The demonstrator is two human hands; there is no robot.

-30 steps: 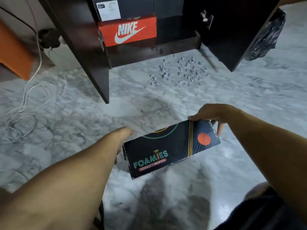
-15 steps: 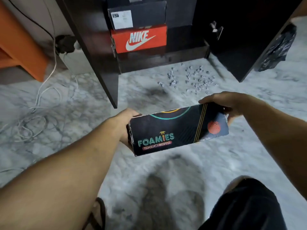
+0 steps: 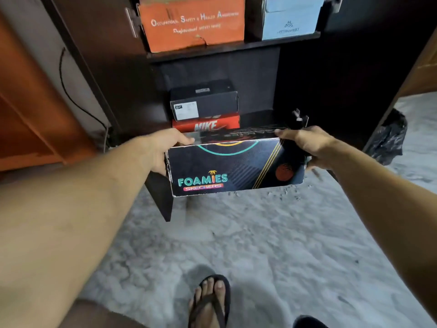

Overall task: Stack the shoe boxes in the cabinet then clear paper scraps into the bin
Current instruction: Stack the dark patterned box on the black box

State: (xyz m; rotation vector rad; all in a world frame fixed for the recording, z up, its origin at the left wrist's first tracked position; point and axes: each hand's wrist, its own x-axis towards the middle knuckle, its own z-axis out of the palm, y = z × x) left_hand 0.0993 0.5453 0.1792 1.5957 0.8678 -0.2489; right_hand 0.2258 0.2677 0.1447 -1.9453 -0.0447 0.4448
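Observation:
A dark Foamies Skechers shoe box [image 3: 236,166] hangs in the air in front of the open dark cabinet [image 3: 307,86]. My left hand [image 3: 163,147] grips its left end and my right hand [image 3: 307,144] grips its right end. Behind it, on the cabinet's bottom shelf, a black box [image 3: 205,102] lies on a red Nike box [image 3: 210,124]. A few grey paper scraps [image 3: 287,191] show on the floor under the held box; most are hidden by it.
The upper shelf carries an orange carton [image 3: 191,24] and a pale blue box [image 3: 290,20]. A black plastic bag [image 3: 390,138] hangs at the right by the cabinet door. Orange furniture [image 3: 35,110] and a black cable [image 3: 71,95] are at the left. My sandalled foot [image 3: 210,301] stands on marble floor.
Both hands lifted the Foamies box off the floor and carried it up and forward to the cabinet's lower opening. The view tilted up, showing the upper shelf.

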